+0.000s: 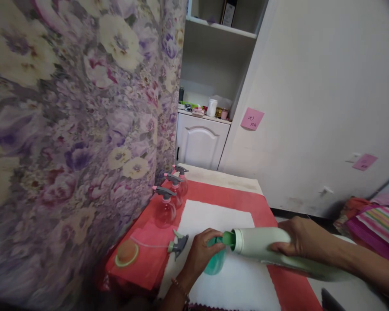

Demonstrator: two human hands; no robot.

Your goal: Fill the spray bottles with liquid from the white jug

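Left hand point(202, 247) clasps the translucent green bottle point(215, 263) at lower centre, apparently steadying it; right hand point(293, 237), lower right, grips the pale-green bottle point(257, 242) sideways, likely to aim its spout point(228, 238) there.

Left hand point(201, 247) curled, fingers point(215, 248) bent, right hand point(292, 237) in a wide grasp, 2 forearms point(346, 259) angled inward

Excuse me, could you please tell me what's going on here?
A person's left hand steadies a small green bottle by its top on a white cloth. The right hand holds a large pale green bottle tipped over, its green spout at the small bottle's top; whether liquid is flowing, I can't tell. A loose spray head lies nearby, with three spray bottles standing beyond.
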